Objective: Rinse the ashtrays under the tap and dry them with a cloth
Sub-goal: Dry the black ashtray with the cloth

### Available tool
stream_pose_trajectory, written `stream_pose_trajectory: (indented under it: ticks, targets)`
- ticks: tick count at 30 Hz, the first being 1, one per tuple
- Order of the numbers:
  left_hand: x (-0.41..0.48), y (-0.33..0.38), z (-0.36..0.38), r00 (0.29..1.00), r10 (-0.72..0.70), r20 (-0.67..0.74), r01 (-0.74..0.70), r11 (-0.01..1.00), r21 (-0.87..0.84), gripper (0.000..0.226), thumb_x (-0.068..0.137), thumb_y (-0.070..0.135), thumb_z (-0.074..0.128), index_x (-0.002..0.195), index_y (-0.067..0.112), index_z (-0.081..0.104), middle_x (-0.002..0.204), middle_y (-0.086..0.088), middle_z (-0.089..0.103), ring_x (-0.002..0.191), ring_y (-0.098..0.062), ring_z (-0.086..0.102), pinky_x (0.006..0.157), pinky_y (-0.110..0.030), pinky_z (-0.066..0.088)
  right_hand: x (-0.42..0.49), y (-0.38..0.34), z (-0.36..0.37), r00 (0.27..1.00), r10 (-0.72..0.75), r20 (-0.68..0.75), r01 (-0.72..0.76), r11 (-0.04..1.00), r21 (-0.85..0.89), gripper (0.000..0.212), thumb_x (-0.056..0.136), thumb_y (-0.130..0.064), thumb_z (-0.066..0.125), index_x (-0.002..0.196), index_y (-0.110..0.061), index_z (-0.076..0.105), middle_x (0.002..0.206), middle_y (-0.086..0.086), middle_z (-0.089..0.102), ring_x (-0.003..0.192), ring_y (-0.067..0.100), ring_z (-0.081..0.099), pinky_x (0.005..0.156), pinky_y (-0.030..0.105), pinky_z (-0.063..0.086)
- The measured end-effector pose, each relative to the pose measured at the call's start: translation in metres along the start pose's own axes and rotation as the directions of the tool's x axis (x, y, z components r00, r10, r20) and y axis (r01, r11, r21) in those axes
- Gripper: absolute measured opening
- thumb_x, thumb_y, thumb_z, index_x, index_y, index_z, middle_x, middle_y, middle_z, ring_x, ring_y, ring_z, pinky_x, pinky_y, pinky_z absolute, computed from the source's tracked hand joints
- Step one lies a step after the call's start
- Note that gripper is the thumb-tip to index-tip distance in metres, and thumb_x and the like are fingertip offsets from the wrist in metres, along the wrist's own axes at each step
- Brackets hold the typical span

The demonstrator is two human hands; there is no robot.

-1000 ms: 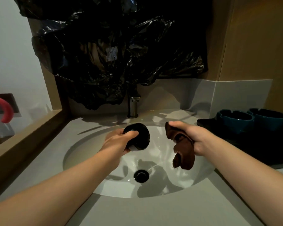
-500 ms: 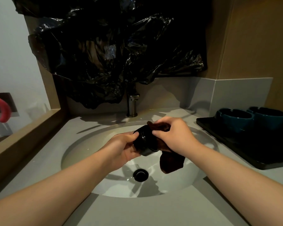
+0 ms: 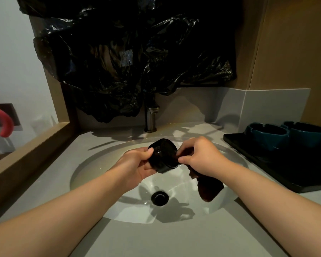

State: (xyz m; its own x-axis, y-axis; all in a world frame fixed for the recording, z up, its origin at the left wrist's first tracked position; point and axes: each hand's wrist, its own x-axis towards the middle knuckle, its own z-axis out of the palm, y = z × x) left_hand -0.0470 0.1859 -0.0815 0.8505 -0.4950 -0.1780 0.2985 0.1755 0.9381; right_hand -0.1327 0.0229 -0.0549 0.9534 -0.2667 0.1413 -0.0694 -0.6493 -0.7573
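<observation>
Over the white sink basin (image 3: pixel 93 175) my left hand (image 3: pixel 139 165) grips a round black ashtray (image 3: pixel 162 154), tilted with its underside toward me. My right hand (image 3: pixel 200 157) holds a dark brown cloth (image 3: pixel 208 190) and presses it against the ashtray's right side; the loose end hangs down toward the basin. Two teal ashtrays (image 3: pixel 265 134) (image 3: pixel 304 131) stand on a black tray (image 3: pixel 285 169) at the right. The metal tap (image 3: pixel 151 117) rises behind the basin, its top hidden by black plastic; no water runs.
Black plastic sheeting (image 3: pixel 130 52) covers the wall above the tap. The grey counter (image 3: pixel 156 240) surrounds the basin, whose black drain (image 3: pixel 159 197) is at the bottom. A wooden ledge (image 3: pixel 26 156) runs along the left, with a pink curved handle (image 3: pixel 4 121) beyond it.
My right hand has brought the cloth from the right onto the ashtray. It now works along the ashtray's right side, and the ashtray has tilted a little upward.
</observation>
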Motion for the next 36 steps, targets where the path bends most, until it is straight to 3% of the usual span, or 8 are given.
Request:
stream_pose_trajectory:
  ticks: [7, 12, 16, 22, 26, 30, 33, 36]
  targets:
    - [-0.003, -0.005, 0.007, 0.995, 0.011, 0.096, -0.013, 0.999, 0.029, 0.018, 0.098, 0.008, 0.045, 0.103, 0.002, 0.061, 0.101, -0.021, 0.068, 0.100, -0.034, 0.066, 0.095, -0.045, 0.049, 0.005, -0.006, 0.011, 0.963, -0.131, -0.236, 0.162, 0.980, 0.118, 0.012, 0.084, -0.012, 0.068, 0.082, -0.023, 0.066, 0.088, -0.004, 0.065, 0.076, 0.002, 0.059, 0.056, 0.005, 0.045]
    - [-0.002, -0.003, 0.006, 1.000, 0.007, -0.004, -0.007, 0.999, 0.037, 0.026, 0.097, 0.007, 0.049, 0.121, -0.001, 0.056, 0.107, -0.020, 0.069, 0.098, -0.031, 0.068, 0.086, -0.041, 0.053, -0.004, -0.004, 0.002, 0.998, -0.026, 0.063, 0.012, 0.976, 0.216, 0.011, 0.085, -0.003, 0.065, 0.083, -0.014, 0.067, 0.072, 0.011, 0.061, 0.047, 0.014, 0.057, 0.042, 0.020, 0.047]
    - [0.000, -0.005, 0.008, 0.996, -0.042, -0.073, 0.046, 0.997, 0.060, 0.032, 0.096, 0.006, 0.051, 0.127, 0.000, 0.052, 0.111, -0.021, 0.068, 0.098, -0.032, 0.068, 0.082, -0.040, 0.054, 0.002, -0.007, -0.001, 0.986, -0.044, -0.158, 0.077, 0.975, 0.206, 0.011, 0.088, -0.007, 0.063, 0.088, -0.016, 0.068, 0.082, 0.016, 0.064, 0.052, 0.022, 0.061, 0.042, 0.024, 0.051]
    - [-0.002, -0.008, 0.012, 0.998, -0.063, -0.025, 0.066, 0.987, 0.144, 0.017, 0.101, 0.008, 0.042, 0.107, 0.001, 0.056, 0.054, -0.005, 0.063, 0.048, -0.012, 0.061, 0.084, -0.038, 0.051, 0.002, -0.006, 0.012, 0.937, -0.341, -0.079, 0.317, 0.923, -0.220, 0.017, 0.088, -0.018, 0.064, 0.100, -0.027, 0.072, 0.098, -0.003, 0.052, 0.086, 0.015, 0.056, 0.079, 0.030, 0.049]
    - [-0.002, -0.003, 0.008, 0.994, -0.042, -0.096, 0.044, 0.999, 0.028, 0.033, 0.099, 0.006, 0.043, 0.131, 0.000, 0.049, 0.110, -0.022, 0.067, 0.095, -0.030, 0.066, 0.079, -0.038, 0.051, 0.000, -0.007, 0.012, 0.927, -0.371, 0.047, 0.372, 0.899, -0.233, 0.018, 0.085, -0.016, 0.068, 0.096, -0.029, 0.073, 0.099, -0.007, 0.050, 0.091, 0.015, 0.054, 0.082, 0.030, 0.047]
    - [-0.003, 0.006, 0.004, 0.992, -0.032, -0.123, 0.018, 0.993, -0.114, 0.035, 0.100, 0.004, 0.041, 0.134, -0.001, 0.045, 0.112, -0.020, 0.063, 0.099, -0.031, 0.062, 0.086, -0.040, 0.046, 0.000, 0.004, 0.006, 0.957, -0.256, 0.133, 0.288, 0.813, -0.506, 0.016, 0.088, -0.022, 0.064, 0.098, -0.031, 0.072, 0.103, -0.008, 0.048, 0.091, 0.018, 0.055, 0.079, 0.034, 0.050]
    - [-0.005, 0.005, 0.004, 0.994, -0.034, -0.106, 0.022, 0.993, -0.120, 0.035, 0.098, 0.002, 0.042, 0.133, -0.001, 0.046, 0.106, -0.020, 0.066, 0.096, -0.032, 0.064, 0.090, -0.042, 0.046, 0.007, 0.007, -0.003, 0.973, -0.211, -0.093, 0.181, 0.949, -0.260, 0.013, 0.088, -0.016, 0.064, 0.094, -0.025, 0.073, 0.097, -0.004, 0.051, 0.078, 0.020, 0.057, 0.068, 0.030, 0.053]
    - [-0.005, 0.004, 0.004, 0.995, -0.042, -0.086, 0.029, 0.989, -0.147, 0.032, 0.098, 0.001, 0.041, 0.129, -0.001, 0.050, 0.111, -0.022, 0.066, 0.101, -0.033, 0.064, 0.093, -0.044, 0.046, 0.005, -0.001, -0.002, 0.941, -0.278, -0.194, 0.283, 0.959, -0.001, 0.015, 0.086, -0.011, 0.066, 0.089, -0.024, 0.072, 0.095, -0.003, 0.055, 0.081, 0.011, 0.058, 0.068, 0.011, 0.046]
